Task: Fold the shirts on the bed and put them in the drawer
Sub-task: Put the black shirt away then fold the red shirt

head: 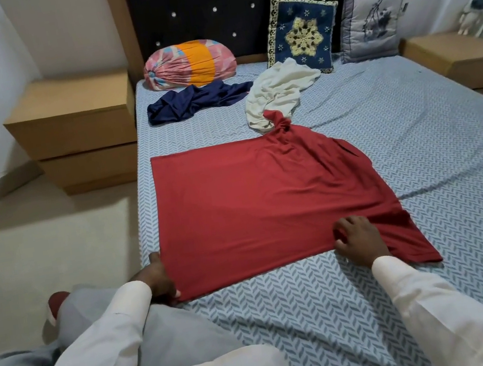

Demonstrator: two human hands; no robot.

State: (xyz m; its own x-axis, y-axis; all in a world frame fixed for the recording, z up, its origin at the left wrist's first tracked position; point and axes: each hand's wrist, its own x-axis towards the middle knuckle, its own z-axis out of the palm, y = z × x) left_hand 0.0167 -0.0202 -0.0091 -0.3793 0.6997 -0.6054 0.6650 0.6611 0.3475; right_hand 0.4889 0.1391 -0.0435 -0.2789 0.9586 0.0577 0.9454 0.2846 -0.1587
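Note:
A red shirt (254,206) lies spread on the bed (427,182), its far right part bunched into a twist. My left hand (157,278) grips its near left corner at the bed's edge. My right hand (360,239) pinches the near hem further right, with a sleeve lying past it. A crumpled white shirt (279,92) touches the red twist. A crumpled navy shirt (193,101) lies further back on the left. The wooden drawer unit (76,131) stands left of the bed with both drawers closed.
A striped bolster (190,62), a blue embroidered cushion (301,33) and a grey cushion (373,24) lean against the dark headboard. A second wooden nightstand (457,57) with a small figure (471,13) stands on the right. Beige floor (50,242) lies to the left.

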